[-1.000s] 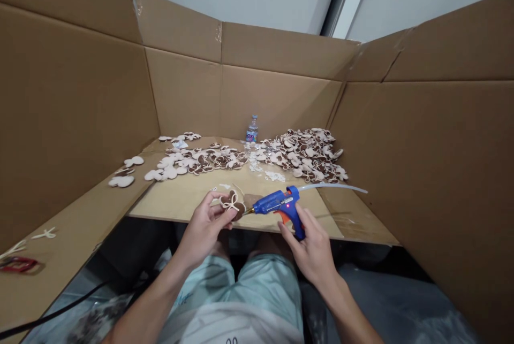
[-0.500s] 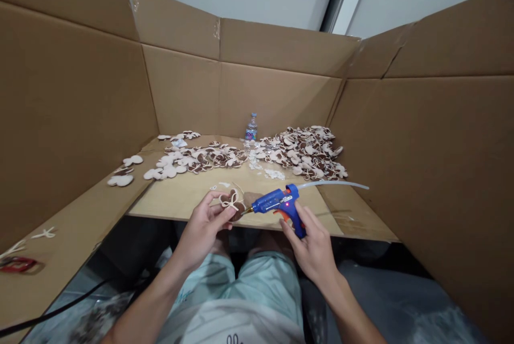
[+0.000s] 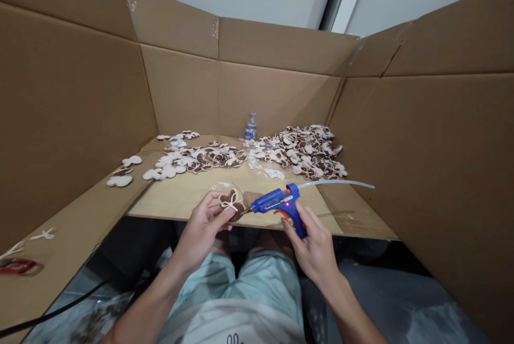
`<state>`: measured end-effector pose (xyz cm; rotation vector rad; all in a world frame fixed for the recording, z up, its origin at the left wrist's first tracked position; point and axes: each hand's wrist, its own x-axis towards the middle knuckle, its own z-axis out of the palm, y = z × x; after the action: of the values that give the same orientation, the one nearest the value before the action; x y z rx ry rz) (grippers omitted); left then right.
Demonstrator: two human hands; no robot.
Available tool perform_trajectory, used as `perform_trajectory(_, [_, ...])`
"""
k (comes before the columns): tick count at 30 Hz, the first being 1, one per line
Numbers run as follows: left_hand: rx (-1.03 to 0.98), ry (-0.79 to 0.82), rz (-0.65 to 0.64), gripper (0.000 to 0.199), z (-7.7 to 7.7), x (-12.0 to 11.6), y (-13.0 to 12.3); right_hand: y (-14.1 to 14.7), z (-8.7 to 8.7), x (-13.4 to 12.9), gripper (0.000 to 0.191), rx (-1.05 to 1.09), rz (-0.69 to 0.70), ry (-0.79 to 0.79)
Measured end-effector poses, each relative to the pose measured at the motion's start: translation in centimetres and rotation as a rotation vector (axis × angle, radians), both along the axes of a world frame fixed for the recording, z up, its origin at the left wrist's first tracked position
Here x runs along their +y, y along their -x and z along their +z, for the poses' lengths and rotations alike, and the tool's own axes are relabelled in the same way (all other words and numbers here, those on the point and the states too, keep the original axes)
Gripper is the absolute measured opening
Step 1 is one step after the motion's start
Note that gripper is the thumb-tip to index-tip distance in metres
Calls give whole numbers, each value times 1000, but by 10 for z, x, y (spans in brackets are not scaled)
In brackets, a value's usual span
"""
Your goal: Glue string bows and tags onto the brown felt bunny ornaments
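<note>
Reaches both forearms forward, angled inward. Pinches one brown piece (image 3: pixel 238 211) with a pale bow between thumb and fingers of the left hand (image 3: pixel 205 229), above the near edge of the board (image 3: pixel 180 199). Grips one blue glue gun (image 3: pixel 271 202) by its handle in the right hand (image 3: pixel 315 239). Points the nozzle (image 3: pixel 247 210) left and slightly down at the brown piece, long axis nearly sideways. Shows one bottle (image 3: pixel 250 130) behind, beside crowded pieces (image 3: pixel 313 154) too overlapped to count.
</note>
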<state>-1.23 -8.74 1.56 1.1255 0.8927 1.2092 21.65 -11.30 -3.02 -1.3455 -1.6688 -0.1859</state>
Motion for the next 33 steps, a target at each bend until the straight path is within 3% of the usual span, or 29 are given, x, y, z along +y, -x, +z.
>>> perform_trajectory(33, [11,-5,-2,32,-1,0,1,0,3,0,37,-7,-11,-49])
